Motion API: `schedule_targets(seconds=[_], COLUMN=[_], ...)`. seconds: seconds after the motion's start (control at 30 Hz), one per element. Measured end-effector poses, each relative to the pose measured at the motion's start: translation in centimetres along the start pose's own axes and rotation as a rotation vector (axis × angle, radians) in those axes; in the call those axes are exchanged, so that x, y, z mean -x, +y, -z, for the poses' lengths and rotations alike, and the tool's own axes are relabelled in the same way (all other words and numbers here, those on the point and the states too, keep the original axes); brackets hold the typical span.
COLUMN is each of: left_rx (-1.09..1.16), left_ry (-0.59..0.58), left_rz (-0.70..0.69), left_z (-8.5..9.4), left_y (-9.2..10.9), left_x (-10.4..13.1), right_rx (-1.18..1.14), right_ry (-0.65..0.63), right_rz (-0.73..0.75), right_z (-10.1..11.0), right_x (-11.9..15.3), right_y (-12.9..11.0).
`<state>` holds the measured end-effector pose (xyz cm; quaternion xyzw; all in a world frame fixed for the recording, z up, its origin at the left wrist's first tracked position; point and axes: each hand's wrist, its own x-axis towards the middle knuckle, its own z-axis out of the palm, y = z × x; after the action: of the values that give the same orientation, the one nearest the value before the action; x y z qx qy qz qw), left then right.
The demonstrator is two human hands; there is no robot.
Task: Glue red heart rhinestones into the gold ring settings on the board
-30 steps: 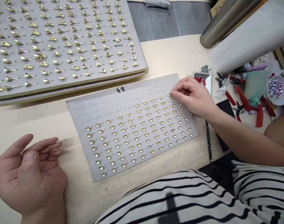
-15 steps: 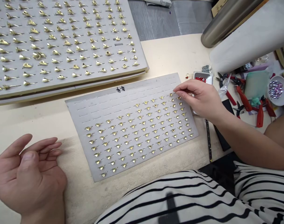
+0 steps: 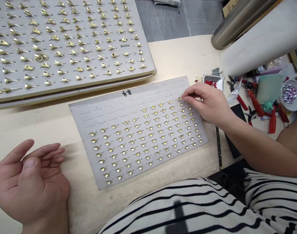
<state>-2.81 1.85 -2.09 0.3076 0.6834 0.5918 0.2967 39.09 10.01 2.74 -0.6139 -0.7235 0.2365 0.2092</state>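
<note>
A grey foam sheet (image 3: pixel 89 113) lies flat on the table, its slits holding rows of small gold rings with triangular faces. My right hand (image 3: pixel 208 102) reaches over its far right corner, thumb and forefinger pinched at a gold ring (image 3: pixel 180 98) in the top filled row. The fingertips partly hide what they grip. Palm up at the left, my left hand (image 3: pixel 32 185) rests apart from the sheet, fingers loosely curled and spread, holding nothing. Handwritten black marks (image 3: pixel 126 93) show near the sheet's upper edge, where several slits hold no rings.
A larger foam board (image 3: pixel 72 73) full of gold rings lies at the upper left. On the right are a tray (image 3: pixel 220 81) of red stones, red-handled pliers (image 3: pixel 272 121), a white bowl (image 3: pixel 291 96) of shiny beads, a black pen-like stick (image 3: pixel 219 149) and large rolls (image 3: pixel 258 35).
The view has shifted very slightly. Both hands keep nearly the same poses, with the right fingertips still at the same ring.
</note>
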Motion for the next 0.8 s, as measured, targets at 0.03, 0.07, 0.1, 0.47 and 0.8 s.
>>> schedule_targets(seconds=[0.03,0.07,0.1,0.47,0.8], left_rx=[0.002,0.004,0.005,0.016,0.000], left_ry=[-0.003,-0.007,-0.015,-0.028,-0.014], left_rz=[-0.003,-0.006,-0.008,-0.016,-0.006], left_z=[0.1,0.2,0.4,0.3,0.2], left_y=[-0.1,-0.2,-0.3,-0.4,0.0], left_x=[0.0,-0.1,-0.1,-0.3,-0.1], right_rx=[0.000,0.000,0.001,0.001,-0.003], right_ry=[0.003,0.007,0.010,0.035,0.077], right_rz=[-0.003,-0.014,-0.033,-0.065,-0.012], right_z=[0.0,0.0,-0.1,-0.8,-1.1], right_x=[0.0,-0.1,-0.1,-0.2,-0.2], right_y=[0.0,-0.1,-0.1,0.1,0.5])
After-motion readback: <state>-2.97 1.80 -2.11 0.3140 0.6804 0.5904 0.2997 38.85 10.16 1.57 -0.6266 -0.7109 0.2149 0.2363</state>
